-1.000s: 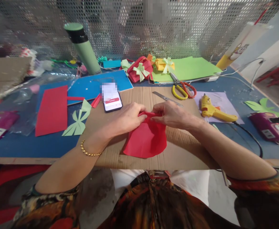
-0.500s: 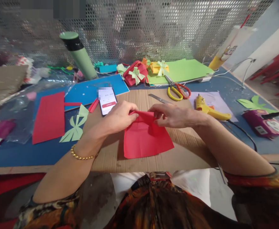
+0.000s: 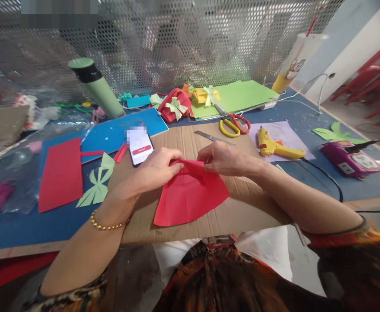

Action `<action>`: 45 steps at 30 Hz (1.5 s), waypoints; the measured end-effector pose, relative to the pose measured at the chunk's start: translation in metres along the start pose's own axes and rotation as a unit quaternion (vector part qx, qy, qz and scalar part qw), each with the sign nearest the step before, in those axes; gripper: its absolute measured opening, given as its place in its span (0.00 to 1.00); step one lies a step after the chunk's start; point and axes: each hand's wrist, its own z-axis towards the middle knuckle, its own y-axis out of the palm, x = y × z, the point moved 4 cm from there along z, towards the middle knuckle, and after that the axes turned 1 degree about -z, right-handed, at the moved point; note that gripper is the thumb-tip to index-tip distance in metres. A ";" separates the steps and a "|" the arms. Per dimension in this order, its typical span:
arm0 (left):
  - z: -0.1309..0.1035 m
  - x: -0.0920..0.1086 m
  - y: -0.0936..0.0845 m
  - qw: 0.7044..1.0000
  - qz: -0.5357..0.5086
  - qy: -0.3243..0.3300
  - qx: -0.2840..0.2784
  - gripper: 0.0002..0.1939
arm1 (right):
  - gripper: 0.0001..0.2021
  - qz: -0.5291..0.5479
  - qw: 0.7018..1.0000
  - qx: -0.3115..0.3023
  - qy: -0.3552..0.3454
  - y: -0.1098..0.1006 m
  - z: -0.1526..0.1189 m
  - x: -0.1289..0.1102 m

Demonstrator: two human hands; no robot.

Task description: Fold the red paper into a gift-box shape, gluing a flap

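A sheet of red paper [image 3: 191,195] spreads over the brown cardboard [image 3: 241,208], its far edge gathered and folded. My left hand [image 3: 160,169] pinches the left end of that fold between thumb and fingers. At the right end, my right hand [image 3: 220,159] has its fingers closed on the paper. The lower part of the sheet flares toward me. Just beyond my hands lies a metal blade [image 3: 213,138], and a phone [image 3: 140,145] is beside my left hand.
Scissors [image 3: 233,123], a yellow glue gun [image 3: 279,147] and a purple box [image 3: 352,160] lie to the right. On the left are red paper [image 3: 62,173], green cutouts [image 3: 97,184] and a green bottle [image 3: 95,86]. Folded paper pieces [image 3: 177,106] stand behind.
The view has shifted a little. The right hand's fingers have closed in on the fold, and the paper's lower part has swung left and flared more.
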 end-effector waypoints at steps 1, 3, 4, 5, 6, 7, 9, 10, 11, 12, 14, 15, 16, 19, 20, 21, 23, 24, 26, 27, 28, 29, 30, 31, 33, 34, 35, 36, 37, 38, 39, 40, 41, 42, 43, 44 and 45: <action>0.000 0.000 0.001 1.000 0.000 -0.002 -0.006 0.10 | 0.09 -0.001 1.000 0.003 -0.001 0.001 0.000 0.000; 0.000 0.000 0.001 1.000 0.008 -0.005 -0.011 0.09 | 0.09 -0.001 1.000 0.007 -0.005 0.002 -0.001 -0.001; 0.000 0.001 0.001 1.000 0.014 -0.007 -0.011 0.09 | 0.09 -0.001 1.000 0.006 -0.009 0.002 -0.001 -0.002; -0.001 0.002 0.001 1.000 0.021 -0.009 -0.011 0.09 | 0.10 -0.002 1.000 0.005 -0.013 0.003 -0.002 -0.002; -0.001 0.002 0.001 1.000 0.026 -0.009 -0.013 0.08 | 0.10 -0.004 1.000 0.003 -0.018 0.003 -0.002 -0.003; -0.002 0.003 0.001 0.999 0.028 -0.008 -0.016 0.08 | 0.10 -0.007 1.000 0.000 -0.021 0.003 -0.002 -0.003; -0.002 0.004 0.001 0.999 0.030 -0.004 -0.023 0.07 | 0.10 -0.009 1.000 -0.007 -0.025 0.003 -0.003 -0.004; -0.003 0.004 0.001 0.999 0.030 -0.001 -0.024 0.07 | 0.10 -0.009 0.999 -0.010 -0.029 0.002 -0.003 -0.004; -0.003 0.005 0.001 0.999 0.032 0.003 -0.025 0.07 | 0.10 -0.008 0.999 -0.011 -0.033 0.002 -0.003 -0.004; -0.003 0.005 0.000 0.999 0.035 0.006 -0.024 0.06 | 0.10 -0.008 0.999 -0.012 -0.039 0.002 -0.004 -0.004; -0.004 0.005 0.000 0.999 0.044 0.003 -0.022 0.07 | 0.09 -0.009 0.999 -0.012 -0.049 0.001 -0.003 -0.004; -0.004 0.005 0.000 0.998 0.051 0.001 -0.021 0.07 | 0.10 -0.009 0.999 -0.015 -0.052 0.002 -0.003 -0.004; -0.004 0.006 0.000 0.998 0.058 0.001 -0.019 0.08 | 0.10 -0.008 0.998 -0.018 -0.054 0.002 -0.002 -0.003; -0.005 0.008 0.000 0.997 0.082 0.008 -0.011 0.09 | 0.12 -0.010 0.997 -0.029 -0.066 0.001 -0.001 -0.001; -0.005 0.009 0.000 0.996 0.090 0.008 -0.010 0.09 | 0.13 -0.007 0.997 -0.032 -0.072 0.000 -0.001 -0.001; -0.005 0.009 0.000 0.995 0.097 0.004 -0.008 0.09 | 0.15 -0.001 0.996 -0.035 -0.078 -0.002 -0.001 -0.001; -0.005 0.009 0.001 0.994 0.109 -0.008 -0.008 0.10 | 0.18 0.024 0.995 -0.040 -0.083 -0.005 -0.001 -0.001; -0.005 0.008 0.001 0.994 0.112 -0.007 -0.008 0.11 | 0.19 0.039 0.995 -0.035 -0.081 -0.008 -0.002 0.000; -0.006 0.007 0.002 0.993 0.118 0.001 -0.003 0.12 | 0.18 0.047 0.996 -0.008 -0.073 -0.012 -0.002 0.000; -0.006 0.007 0.002 0.992 0.123 0.005 0.001 0.12 | 0.17 0.039 0.997 0.011 -0.070 -0.013 -0.002 -0.001; -0.006 0.007 0.003 0.992 0.127 0.008 0.005 0.12 | 0.15 0.027 0.997 0.029 -0.069 -0.014 -0.003 -0.001; -0.007 0.006 0.003 0.992 0.129 0.009 0.009 0.11 | 0.14 0.013 0.997 0.038 -0.068 -0.013 -0.003 -0.002; -0.007 0.006 0.003 0.992 0.129 0.009 0.010 0.11 | 0.14 -0.002 0.997 0.038 -0.068 -0.011 -0.002 -0.003; -0.007 0.006 0.004 0.992 0.126 0.010 0.010 0.11 | 0.13 -0.014 0.997 0.031 -0.066 -0.008 -0.002 -0.004; -0.008 0.007 0.006 0.993 0.118 0.022 0.003 0.10 | 0.12 -0.034 0.998 0.006 -0.061 -0.003 -0.002 -0.005; -0.008 0.008 0.007 0.993 0.114 0.027 -0.003 0.10 | 0.11 -0.043 0.997 -0.005 -0.058 -0.001 -0.002 -0.006; -0.008 0.008 0.007 0.993 0.110 0.032 -0.009 0.10 | 0.10 -0.051 0.997 -0.012 -0.057 0.000 -0.002 -0.006; -0.008 0.008 0.008 0.994 0.106 0.035 -0.016 0.10 | 0.09 -0.055 0.997 -0.018 -0.057 0.001 -0.002 -0.007; -0.008 0.008 0.009 0.994 0.099 0.039 -0.025 0.09 | 0.08 -0.057 0.996 -0.024 -0.057 0.002 -0.002 -0.007; -0.008 0.008 0.009 0.994 0.091 0.041 -0.034 0.09 | 0.07 -0.057 0.996 -0.028 -0.056 0.002 -0.003 -0.007; -0.008 0.009 0.010 0.995 0.083 0.044 -0.042 0.09 | 0.07 -0.057 0.996 -0.033 -0.056 0.003 -0.003 -0.008; -0.008 0.010 0.010 0.995 0.075 0.045 -0.049 0.09 | 0.06 -0.056 0.996 -0.039 -0.055 0.003 -0.004 -0.009; -0.008 0.011 0.010 0.995 0.069 0.043 -0.056 0.09 | 0.06 -0.058 0.996 -0.044 -0.055 0.003 -0.004 -0.009; -0.008 0.012 0.011 0.995 0.065 0.039 -0.062 0.09 | 0.06 -0.062 0.995 -0.048 -0.057 0.004 -0.005 -0.010; -0.009 0.013 0.011 0.995 0.064 0.034 -0.065 0.09 | 0.07 -0.068 0.995 -0.049 -0.059 0.004 -0.005 -0.012; -0.009 0.015 0.011 0.995 0.065 0.028 -0.068 0.09 | 0.07 -0.076 0.994 -0.050 -0.063 0.004 -0.006 -0.013; -0.010 0.017 0.011 0.995 0.067 0.025 -0.071 0.09 | 0.07 -0.083 0.993 -0.050 -0.068 0.004 -0.006 -0.014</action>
